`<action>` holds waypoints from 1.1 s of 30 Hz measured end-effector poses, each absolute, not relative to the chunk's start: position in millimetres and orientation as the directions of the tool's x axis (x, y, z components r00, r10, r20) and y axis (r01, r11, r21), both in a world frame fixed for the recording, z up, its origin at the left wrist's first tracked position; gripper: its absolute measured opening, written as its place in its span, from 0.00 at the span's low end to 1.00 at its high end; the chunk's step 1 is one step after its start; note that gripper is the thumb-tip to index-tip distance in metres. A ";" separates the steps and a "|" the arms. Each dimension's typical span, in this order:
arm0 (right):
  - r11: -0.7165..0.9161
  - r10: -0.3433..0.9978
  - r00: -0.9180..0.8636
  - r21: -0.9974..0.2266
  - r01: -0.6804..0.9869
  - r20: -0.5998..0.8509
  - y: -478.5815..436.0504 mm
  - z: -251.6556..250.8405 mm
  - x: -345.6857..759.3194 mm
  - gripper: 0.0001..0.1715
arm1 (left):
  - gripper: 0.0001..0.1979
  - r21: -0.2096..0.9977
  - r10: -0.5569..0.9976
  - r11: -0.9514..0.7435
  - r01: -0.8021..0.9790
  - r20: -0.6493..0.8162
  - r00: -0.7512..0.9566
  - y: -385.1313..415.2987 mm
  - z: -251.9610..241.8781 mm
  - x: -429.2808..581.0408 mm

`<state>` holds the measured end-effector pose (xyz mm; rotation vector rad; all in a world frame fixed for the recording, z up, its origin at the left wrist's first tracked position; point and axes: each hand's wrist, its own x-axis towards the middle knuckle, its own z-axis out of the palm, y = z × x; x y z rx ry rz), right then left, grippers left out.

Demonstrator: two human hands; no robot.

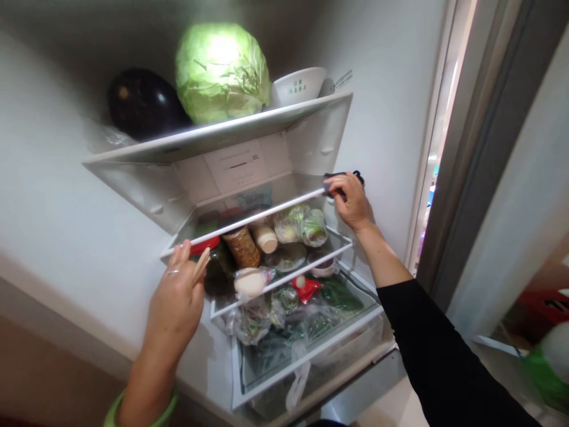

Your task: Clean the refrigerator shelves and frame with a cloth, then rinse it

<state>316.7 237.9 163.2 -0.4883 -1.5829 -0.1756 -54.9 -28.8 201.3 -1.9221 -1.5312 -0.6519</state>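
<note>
The clear glass shelf with white front trim (pixel 253 216), across the fridge's (pixel 391 118) middle, is probably best held level: the right hand (pixel 351 198) is closed on a dark cloth (pixel 334 177) at its front right corner, while the left hand's (pixel 175 296) grasp at the front left corner is unclear.

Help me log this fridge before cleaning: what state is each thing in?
Fridge: open, lit inside.
Middle shelf: held at both ends of its front rim.
Left hand: gripping wooden sticks, fingertips on the rim.
Right hand: closed on a dark object at the rim.
Cabbage: film-wrapped, on the top shelf.
Bowl: upright.
Bottom drawer: full of bagged greens.
</note>
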 end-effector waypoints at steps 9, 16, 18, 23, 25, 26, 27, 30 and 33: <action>0.756 0.219 0.203 -0.297 0.583 0.954 217.7 146.1 313.1 0.14 | 0.22 -0.140 0.646 -0.188 0.972 0.728 0.230 -27.0 199.0 -49.1; 0.640 0.380 0.388 -0.541 0.546 0.840 187.1 142.0 313.2 0.10 | 0.16 -0.059 0.632 -0.208 0.976 0.754 0.180 -28.4 198.0 -38.7; 0.650 0.287 0.359 -0.456 0.608 0.888 184.1 166.8 310.1 0.13 | 0.14 0.001 0.620 -0.215 0.977 0.772 0.136 -26.5 192.9 -30.9; 0.447 0.210 0.036 -0.129 0.885 0.977 221.9 254.6 308.0 0.27 | 0.21 0.199 0.487 -0.325 0.925 0.873 -0.017 -6.2 167.3 21.0; 0.342 0.376 -0.272 0.140 0.929 0.886 246.4 276.5 316.1 0.28 | 0.18 0.218 0.434 -0.403 0.889 0.901 -0.024 7.1 162.4 46.4; 0.328 0.467 -0.419 0.288 0.900 0.779 256.4 282.6 322.7 0.27 | 0.16 0.227 0.417 -0.431 0.873 0.908 -0.030 14.3 162.7 56.7; 0.338 0.542 -0.539 0.420 0.842 0.645 263.7 286.2 330.8 0.27 | 0.13 0.239 0.408 -0.449 0.861 0.912 -0.040 21.7 164.7 64.5; 0.405 0.636 -0.711 0.654 0.638 0.299 269.4 290.1 359.5 0.28 | 0.11 0.308 0.383 -0.442 0.842 0.914 -0.134 43.4 175.4 71.1; 0.443 0.650 -0.753 0.757 0.480 0.097 263.7 297.7 383.3 0.28 | 0.12 0.325 0.368 -0.409 0.853 0.914 -0.171 59.5 182.6 60.9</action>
